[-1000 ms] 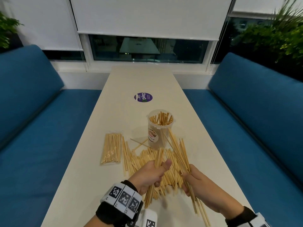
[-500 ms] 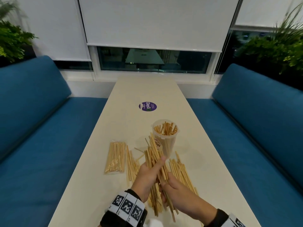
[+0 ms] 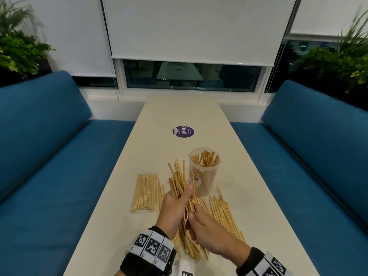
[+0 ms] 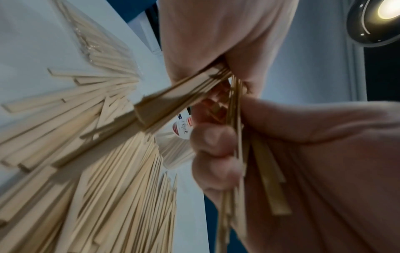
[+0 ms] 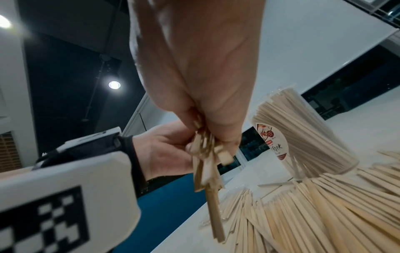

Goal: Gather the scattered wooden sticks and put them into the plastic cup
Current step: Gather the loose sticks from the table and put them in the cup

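Both hands grip one bundle of sticks [image 3: 180,184] above the table [image 3: 111,226]: the left hand [image 3: 175,208] has fingers and thumb curled round its middle, the right hand [image 3: 211,230] pinches its lower end. The cup [image 3: 204,172], part-filled with sticks, stands upright just beyond, and loose sticks [image 3: 225,214] lie beside it.

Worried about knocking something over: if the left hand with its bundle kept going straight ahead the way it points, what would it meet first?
Probably the plastic cup. The left hand points its bundle of sticks up and forward, tips close beside the cup's left wall; depth is unclear, so they might slip past.
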`<state>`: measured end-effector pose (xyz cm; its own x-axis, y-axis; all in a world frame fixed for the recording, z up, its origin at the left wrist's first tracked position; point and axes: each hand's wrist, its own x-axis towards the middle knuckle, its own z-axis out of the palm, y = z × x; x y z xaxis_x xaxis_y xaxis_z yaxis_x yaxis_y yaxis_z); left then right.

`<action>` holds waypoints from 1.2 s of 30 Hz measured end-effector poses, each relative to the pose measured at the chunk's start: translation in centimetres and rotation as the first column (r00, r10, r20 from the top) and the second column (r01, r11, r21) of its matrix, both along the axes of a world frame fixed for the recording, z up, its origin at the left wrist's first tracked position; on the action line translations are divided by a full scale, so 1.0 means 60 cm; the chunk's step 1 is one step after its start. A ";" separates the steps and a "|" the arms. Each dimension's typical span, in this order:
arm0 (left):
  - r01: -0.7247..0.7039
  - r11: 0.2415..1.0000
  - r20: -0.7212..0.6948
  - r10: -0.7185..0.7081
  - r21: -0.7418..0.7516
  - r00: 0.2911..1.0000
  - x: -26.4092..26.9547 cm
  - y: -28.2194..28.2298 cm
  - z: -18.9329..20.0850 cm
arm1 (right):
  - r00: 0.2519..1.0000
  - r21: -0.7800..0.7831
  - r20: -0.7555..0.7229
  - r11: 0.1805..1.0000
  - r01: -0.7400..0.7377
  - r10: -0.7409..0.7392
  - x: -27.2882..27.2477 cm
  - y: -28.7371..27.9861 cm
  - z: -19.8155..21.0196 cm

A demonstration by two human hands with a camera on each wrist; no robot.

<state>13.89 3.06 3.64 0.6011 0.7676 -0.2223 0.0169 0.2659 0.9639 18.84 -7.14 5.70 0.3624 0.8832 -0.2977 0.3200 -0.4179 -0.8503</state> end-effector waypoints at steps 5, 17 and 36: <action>0.041 0.999 0.078 -0.043 0.023 0.996 0.003 -0.002 -0.002 | 1.000 0.035 -0.013 0.999 -0.018 0.018 0.001 0.000 0.007; -0.245 0.882 0.309 0.121 0.403 0.943 0.005 0.002 0.045 | 0.841 0.007 -0.472 0.953 0.302 -0.263 0.025 0.010 -0.004; -0.337 0.866 0.362 0.200 0.370 0.911 0.012 -0.022 0.032 | 0.293 -0.034 -0.935 0.872 0.489 -0.200 0.036 0.020 0.008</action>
